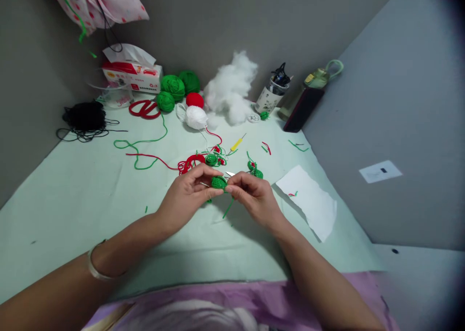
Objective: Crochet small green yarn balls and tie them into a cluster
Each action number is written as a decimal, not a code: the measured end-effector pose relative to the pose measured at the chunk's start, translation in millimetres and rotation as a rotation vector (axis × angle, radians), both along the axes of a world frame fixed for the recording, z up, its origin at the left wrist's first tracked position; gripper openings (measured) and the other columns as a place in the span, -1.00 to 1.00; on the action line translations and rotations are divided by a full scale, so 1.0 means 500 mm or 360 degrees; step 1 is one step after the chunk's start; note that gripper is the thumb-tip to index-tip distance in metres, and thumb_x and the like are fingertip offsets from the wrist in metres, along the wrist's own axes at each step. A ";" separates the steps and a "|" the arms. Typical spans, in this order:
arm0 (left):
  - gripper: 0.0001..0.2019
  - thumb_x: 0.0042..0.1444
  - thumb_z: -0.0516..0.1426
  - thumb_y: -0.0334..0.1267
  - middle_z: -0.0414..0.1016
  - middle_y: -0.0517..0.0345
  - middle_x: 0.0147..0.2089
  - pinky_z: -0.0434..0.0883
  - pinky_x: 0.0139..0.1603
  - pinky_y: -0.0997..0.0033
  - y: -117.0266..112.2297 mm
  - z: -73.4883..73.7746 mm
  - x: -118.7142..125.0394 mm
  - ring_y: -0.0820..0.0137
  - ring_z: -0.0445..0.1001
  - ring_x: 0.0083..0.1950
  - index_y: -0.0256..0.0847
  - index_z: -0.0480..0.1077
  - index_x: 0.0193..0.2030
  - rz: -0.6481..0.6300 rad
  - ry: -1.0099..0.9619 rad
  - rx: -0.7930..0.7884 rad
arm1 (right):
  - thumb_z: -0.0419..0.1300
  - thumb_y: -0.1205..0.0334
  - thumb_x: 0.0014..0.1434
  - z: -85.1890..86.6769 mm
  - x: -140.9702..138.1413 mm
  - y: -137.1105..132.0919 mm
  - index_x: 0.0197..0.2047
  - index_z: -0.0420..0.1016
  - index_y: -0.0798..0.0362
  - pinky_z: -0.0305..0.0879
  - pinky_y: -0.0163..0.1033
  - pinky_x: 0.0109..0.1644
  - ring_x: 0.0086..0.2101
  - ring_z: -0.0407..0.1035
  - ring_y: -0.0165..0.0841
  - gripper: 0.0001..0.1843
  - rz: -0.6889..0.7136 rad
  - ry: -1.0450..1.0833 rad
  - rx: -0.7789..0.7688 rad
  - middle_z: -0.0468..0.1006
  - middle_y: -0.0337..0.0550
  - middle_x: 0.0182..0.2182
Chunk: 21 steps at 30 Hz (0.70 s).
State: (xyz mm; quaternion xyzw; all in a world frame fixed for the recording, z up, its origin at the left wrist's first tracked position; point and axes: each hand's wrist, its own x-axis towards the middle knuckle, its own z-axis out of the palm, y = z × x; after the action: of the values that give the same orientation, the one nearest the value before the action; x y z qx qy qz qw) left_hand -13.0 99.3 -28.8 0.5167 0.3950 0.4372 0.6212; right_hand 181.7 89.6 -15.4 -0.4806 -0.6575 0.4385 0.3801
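Observation:
Between thumb and fingers, my left hand (188,189) grips a small green crocheted piece (218,182) by its left side. The fingertips of my right hand (254,195) pinch together at the right edge of the same piece. A green yarn tail (228,209) hangs below it. Just beyond my fingers, a pointed metal blade (229,174) partly shows. Red yarn (191,162) lies in a tangle behind my left hand, beside small red and green crocheted pieces (214,159). More green crocheted pieces (257,173) rest behind my right hand.
Along the back are a tissue box (145,79), green yarn balls (172,87), white stuffing (232,91), a pen cup (271,96) and a bottle with a phone (304,109). Red-handled scissors (144,109), black yarn (85,116), a yellow-handled hook (237,143) and white paper (312,203) lie around.

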 end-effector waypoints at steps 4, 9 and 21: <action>-0.75 -0.01 0.38 -0.28 0.55 0.22 -0.23 0.49 -0.13 0.36 -0.002 0.005 0.001 0.38 0.51 -0.18 -0.15 0.52 -0.16 0.0005 -0.0028 -0.0006 | 0.26 0.17 0.28 0.007 0.002 -0.001 -0.33 0.49 0.06 0.10 -0.32 -0.39 -0.48 0.17 -0.48 -0.82 0.0053 0.0001 0.0035 0.36 -0.32 -0.51; -0.73 -0.02 0.39 -0.26 0.54 0.20 -0.24 0.51 -0.10 0.30 0.005 0.009 -0.005 0.34 0.54 -0.17 -0.16 0.52 -0.16 0.0043 -0.0049 -0.0001 | 0.23 0.15 0.31 0.017 0.014 -0.001 -0.19 0.56 0.04 0.13 -0.29 -0.34 -0.44 0.23 -0.44 -0.85 0.0130 -0.0108 0.0021 0.44 -0.25 -0.45; -0.79 -0.02 0.36 -0.37 0.54 0.19 -0.21 0.48 -0.07 0.33 -0.004 0.005 0.000 0.37 0.52 -0.17 -0.17 0.52 -0.21 0.0045 -0.0009 0.0149 | 0.33 0.07 0.23 -0.001 -0.005 0.000 -0.34 0.48 0.06 0.06 -0.32 -0.43 -0.51 0.13 -0.48 -0.75 0.0032 0.0210 -0.0126 0.32 -0.33 -0.54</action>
State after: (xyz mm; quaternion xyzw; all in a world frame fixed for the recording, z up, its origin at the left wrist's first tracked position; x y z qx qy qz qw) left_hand -13.0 97.5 -26.4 0.5383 0.3797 0.4655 0.5911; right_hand 179.3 89.7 -16.0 -0.4588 -0.6180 0.4986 0.3988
